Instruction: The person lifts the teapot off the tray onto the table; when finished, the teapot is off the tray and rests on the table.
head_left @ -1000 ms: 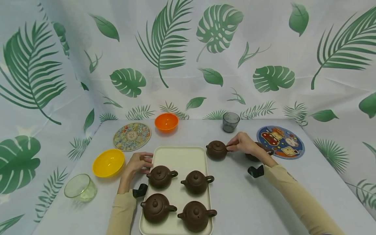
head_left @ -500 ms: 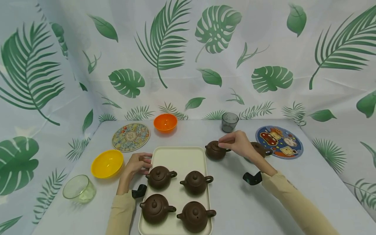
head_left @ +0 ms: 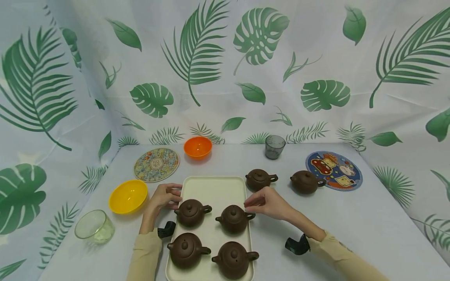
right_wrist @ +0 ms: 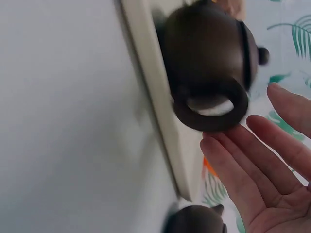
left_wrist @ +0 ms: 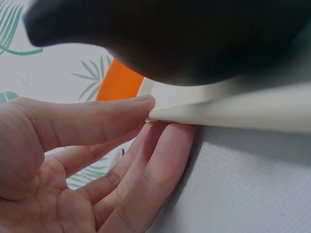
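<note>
My left hand [head_left: 166, 197] pinches the left rim of a cream tray [head_left: 212, 186]. In the left wrist view its thumb [left_wrist: 92, 119] lies over the rim and the fingers are underneath. Several dark brown teapots sit on the tray, among them a far-right teapot [head_left: 233, 219] and a near-right teapot [head_left: 233, 260]. My right hand [head_left: 270, 203] is at the tray's right edge, beside the far-right teapot. In the right wrist view its fingers are spread loosely, with fingertips close to that teapot's handle [right_wrist: 209, 121], holding nothing.
Beyond the tray's right corner stands a teapot [head_left: 259, 179], with another teapot [head_left: 305, 182] by a blue round mat [head_left: 346, 168]. A grey glass [head_left: 275, 147] and orange bowl [head_left: 198, 148] are at the back. Leftward are a yellow bowl [head_left: 128, 197], patterned mat [head_left: 156, 164] and green glass [head_left: 95, 226].
My right hand has let go of the handle of the teapot beyond the tray and moved nearer, down to the tray's right edge. My left hand has stayed on the rim.
</note>
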A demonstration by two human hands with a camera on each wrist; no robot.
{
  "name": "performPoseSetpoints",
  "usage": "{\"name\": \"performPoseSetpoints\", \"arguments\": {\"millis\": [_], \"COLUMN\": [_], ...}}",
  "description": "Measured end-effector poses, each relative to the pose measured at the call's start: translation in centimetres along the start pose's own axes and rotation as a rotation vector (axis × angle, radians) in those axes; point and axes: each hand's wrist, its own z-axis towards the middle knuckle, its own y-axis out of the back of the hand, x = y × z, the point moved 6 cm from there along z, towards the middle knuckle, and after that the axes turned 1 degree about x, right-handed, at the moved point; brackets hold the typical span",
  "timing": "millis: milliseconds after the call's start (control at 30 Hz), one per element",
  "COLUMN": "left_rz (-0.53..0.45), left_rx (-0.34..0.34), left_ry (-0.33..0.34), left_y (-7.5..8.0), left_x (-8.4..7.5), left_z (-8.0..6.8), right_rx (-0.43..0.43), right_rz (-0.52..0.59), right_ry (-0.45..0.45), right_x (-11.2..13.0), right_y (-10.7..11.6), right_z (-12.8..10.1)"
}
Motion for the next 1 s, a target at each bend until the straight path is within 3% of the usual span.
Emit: {"name": "performPoseSetpoints", "arguments": {"millis": [467, 800, 1000], "left_rz": [0.009, 0.009, 0.003], "left_rx": [-0.002, -0.004, -0.002], "left_ry": [0.018, 0.016, 0.006], "left_y": [0.0, 0.0, 0.0], "left_x": [0.0, 0.0, 0.1], "left_z": [-0.1, 0.0, 0.1], "right_rx": [-0.085, -0.149, -0.171], "right_rz": [-0.04, -0.069, -0.001], "right_ry": [0.012, 0.052, 0.026], "right_x": [-0.2, 0.1, -0.6], "right_y": [-1.6, -1.5, -0.3], "right_z": [-1.3, -1.7, -2.7]}}
